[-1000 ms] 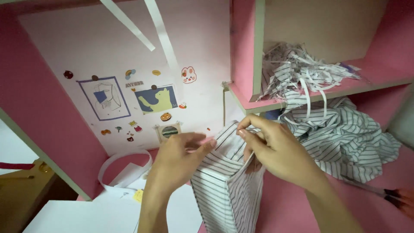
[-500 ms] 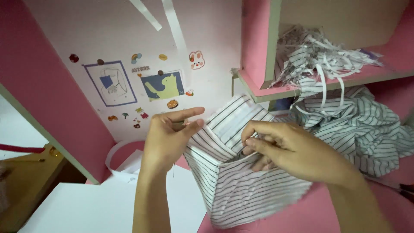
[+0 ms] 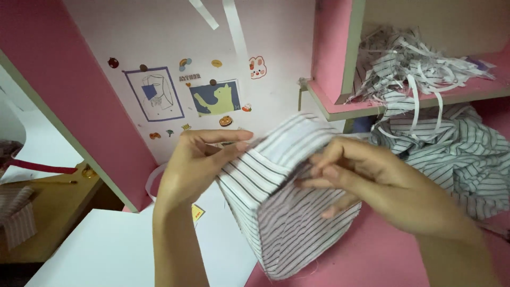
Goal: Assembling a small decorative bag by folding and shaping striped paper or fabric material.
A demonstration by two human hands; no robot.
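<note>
**Striped fabric piece pinched between both hands**

Held by the left hand (image 3: 194, 167), thumb and fingers closed on the upper left edge of the striped fabric piece (image 3: 281, 212). Gripped too by the right hand (image 3: 372, 183), fingertips pressed into the top fold, apparently pinching it, though blurred. Hung between the two hands, long axis running down toward the pink desk (image 3: 372, 260), both hands equally close. Beyond the right hand: a heap of striped cloth (image 3: 462, 154), cut strips (image 3: 414, 64) on the pink shelf (image 3: 340, 106). Behind: a stickered white wall (image 3: 186, 95)
</note>
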